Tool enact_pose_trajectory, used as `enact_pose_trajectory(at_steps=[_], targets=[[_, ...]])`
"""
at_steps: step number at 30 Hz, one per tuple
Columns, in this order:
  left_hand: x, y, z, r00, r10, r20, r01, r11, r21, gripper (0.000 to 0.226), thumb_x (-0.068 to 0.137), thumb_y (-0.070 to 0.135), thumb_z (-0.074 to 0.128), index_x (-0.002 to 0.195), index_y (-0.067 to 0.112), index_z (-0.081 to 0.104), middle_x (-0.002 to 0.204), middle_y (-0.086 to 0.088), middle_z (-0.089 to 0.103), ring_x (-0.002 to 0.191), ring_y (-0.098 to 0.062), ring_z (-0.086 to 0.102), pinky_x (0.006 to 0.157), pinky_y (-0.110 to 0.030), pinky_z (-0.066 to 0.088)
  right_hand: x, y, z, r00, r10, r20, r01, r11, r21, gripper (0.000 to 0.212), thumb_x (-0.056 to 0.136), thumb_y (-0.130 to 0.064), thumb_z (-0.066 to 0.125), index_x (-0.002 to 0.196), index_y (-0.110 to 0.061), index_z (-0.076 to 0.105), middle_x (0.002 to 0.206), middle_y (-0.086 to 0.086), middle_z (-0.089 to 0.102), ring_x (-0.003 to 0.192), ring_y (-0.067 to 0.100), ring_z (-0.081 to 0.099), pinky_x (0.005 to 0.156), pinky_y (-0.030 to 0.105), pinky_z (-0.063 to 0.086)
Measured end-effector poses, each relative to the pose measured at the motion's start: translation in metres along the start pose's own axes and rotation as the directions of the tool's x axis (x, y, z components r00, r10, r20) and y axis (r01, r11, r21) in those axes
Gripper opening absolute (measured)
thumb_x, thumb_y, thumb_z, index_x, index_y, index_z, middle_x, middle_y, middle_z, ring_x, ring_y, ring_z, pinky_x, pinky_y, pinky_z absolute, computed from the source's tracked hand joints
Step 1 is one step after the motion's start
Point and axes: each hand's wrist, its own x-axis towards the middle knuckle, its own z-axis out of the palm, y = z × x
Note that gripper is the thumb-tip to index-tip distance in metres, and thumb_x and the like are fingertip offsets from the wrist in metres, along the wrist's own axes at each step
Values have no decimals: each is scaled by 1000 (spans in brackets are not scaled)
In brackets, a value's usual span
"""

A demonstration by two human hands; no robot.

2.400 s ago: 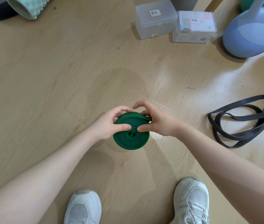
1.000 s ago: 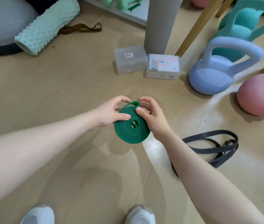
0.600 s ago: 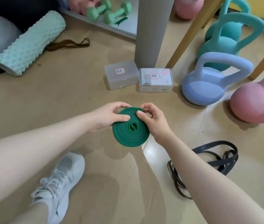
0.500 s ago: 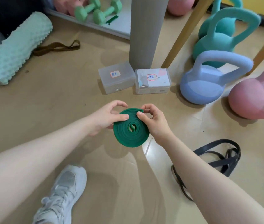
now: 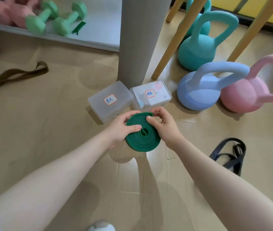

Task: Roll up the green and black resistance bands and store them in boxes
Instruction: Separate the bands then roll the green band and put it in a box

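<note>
Light wooden plank floor | two clear lidded plastic boxes | three foam kettlebells | left hand, right hand: fingers curled gripping coiled green rubber band | one loose black band

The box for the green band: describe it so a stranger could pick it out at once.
Start at the wide grey column rising from the floor; two small lidded plastic boxes sit side by side at its base. The box for the green band is the right-hand one, nearest the blue kettlebell. Unlike its cloudy plain neighbour, it is whiter, with printed decoration and blue writing on its red-bordered label.
</note>
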Motion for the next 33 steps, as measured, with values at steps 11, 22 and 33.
enact_pose_trajectory(at_steps=[11,22,33], targets=[[43,-9,2,986,-68,-152,65,998,-25,38,85,5,61,100,40,58,102,9,61,92,-15,60,67,-23,48,79,20,-50,993,3,118,41,926,-375,20,95,-30,50,102,-16,62,101,-3,64,97,12,57,84,27,40],[64,-24,-1,925,-187,-331,175,982,-66,37,86,6,60,102,40,58,95,9,66,85,-9,63,58,-13,47,181,77,-63,861,-66,504,499,-76,-863,65,99,-23,38,148,-26,-5,158,10,-4,143,40,1,116,47,8],[43,-81,39,875,-260,-409,169,955,-245,43,84,3,61,108,39,58,117,1,62,105,-16,58,75,-20,46,158,116,-86,439,-513,737,556,-489,-672,39,81,-11,58,119,-4,48,111,20,66,86,35,66,61,32,50]])
